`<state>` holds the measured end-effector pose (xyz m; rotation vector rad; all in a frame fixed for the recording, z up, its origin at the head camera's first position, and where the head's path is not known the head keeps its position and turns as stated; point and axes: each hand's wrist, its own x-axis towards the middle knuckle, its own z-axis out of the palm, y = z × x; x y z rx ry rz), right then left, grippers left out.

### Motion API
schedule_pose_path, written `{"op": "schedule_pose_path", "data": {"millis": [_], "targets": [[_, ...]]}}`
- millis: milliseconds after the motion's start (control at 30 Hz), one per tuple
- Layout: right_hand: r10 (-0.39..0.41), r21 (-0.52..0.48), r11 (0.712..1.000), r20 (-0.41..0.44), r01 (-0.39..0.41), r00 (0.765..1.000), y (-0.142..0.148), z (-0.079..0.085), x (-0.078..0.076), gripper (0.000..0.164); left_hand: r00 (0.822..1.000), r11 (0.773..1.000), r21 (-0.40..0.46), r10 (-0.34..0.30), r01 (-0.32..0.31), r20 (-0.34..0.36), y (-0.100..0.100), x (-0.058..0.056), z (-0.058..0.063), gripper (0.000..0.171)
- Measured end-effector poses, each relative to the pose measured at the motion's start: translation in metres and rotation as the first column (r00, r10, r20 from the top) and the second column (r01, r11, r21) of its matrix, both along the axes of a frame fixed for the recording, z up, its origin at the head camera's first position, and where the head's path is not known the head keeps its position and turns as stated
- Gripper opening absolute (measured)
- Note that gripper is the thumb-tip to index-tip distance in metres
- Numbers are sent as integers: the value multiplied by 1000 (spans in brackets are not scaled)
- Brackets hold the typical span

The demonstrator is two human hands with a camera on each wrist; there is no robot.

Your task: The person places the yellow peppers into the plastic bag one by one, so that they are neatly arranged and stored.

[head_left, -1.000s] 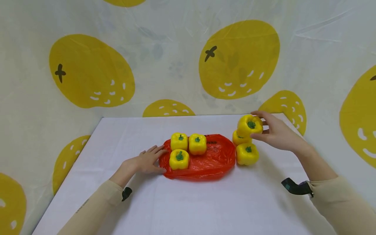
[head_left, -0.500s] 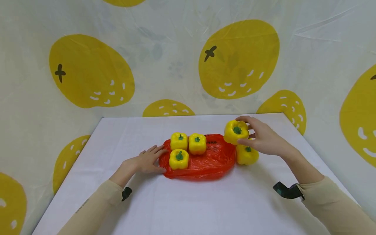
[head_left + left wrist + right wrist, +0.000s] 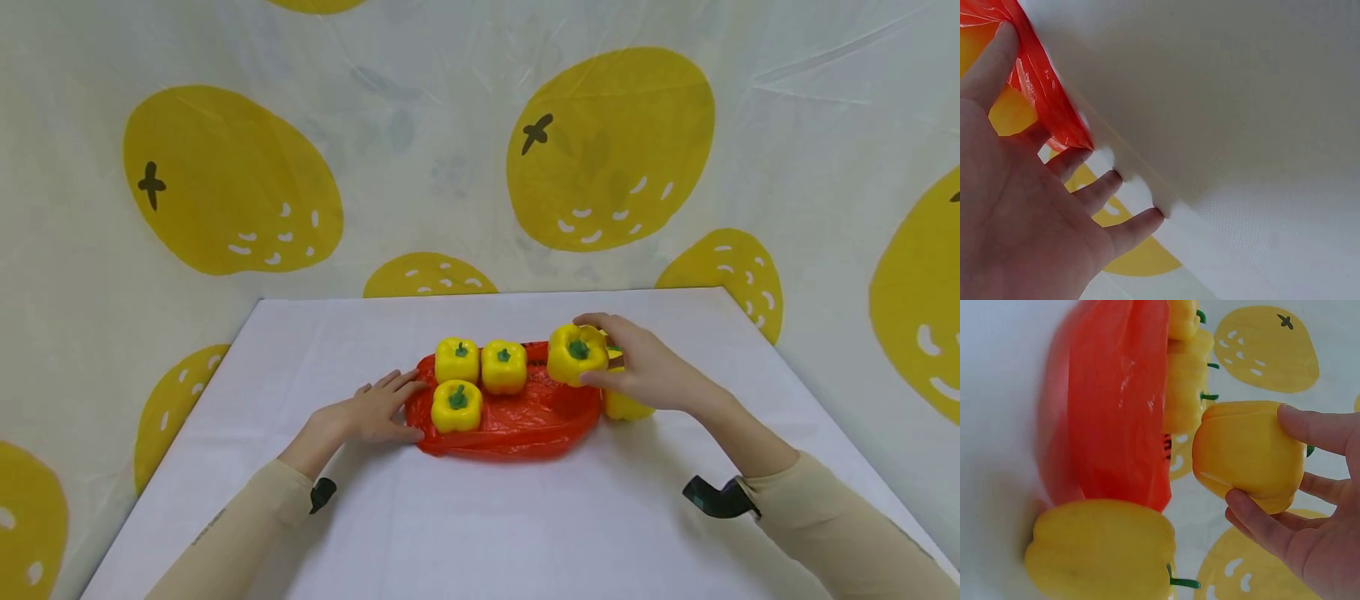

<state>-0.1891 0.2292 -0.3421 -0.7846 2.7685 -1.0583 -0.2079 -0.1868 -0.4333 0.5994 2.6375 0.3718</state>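
Observation:
My right hand (image 3: 656,367) grips a yellow bell pepper (image 3: 576,353), thumb and fingers around its sides, over the right end of a red plastic bag (image 3: 525,429). The right wrist view shows this pepper (image 3: 1247,456) above the bag's rim. Three more yellow peppers sit in the bag's left half, one of them the front pepper (image 3: 456,408). With fingers spread, my left hand (image 3: 367,414) rests at the bag's left edge. Its thumb (image 3: 997,59) touches the red plastic (image 3: 1047,94) in the left wrist view.
Just right of the bag, a yellow pepper (image 3: 626,407) stands on the white table (image 3: 480,525), partly behind my right hand. A bit of yellow also shows behind the right fingers. A curtain (image 3: 435,167) printed with large yellow fruits hangs behind the table.
My right hand has carried the pepper left and toward me, from beyond the peppers on the right to over the bag's right end. My left hand has stayed in place.

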Motion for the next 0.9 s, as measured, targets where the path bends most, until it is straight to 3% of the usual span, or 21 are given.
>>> {"op": "schedule_pose_path", "data": {"millis": [500,900], "targets": [[-16,18,1000,40,15,999,-25,-16,8,69,1000,1000,6,2,-2,8,0,1,0,88],[5,16,1000,19,-6,1000,-43,-31,13,68,1000,1000,-4,-11,11,-2,-2,0,0,88]]}}
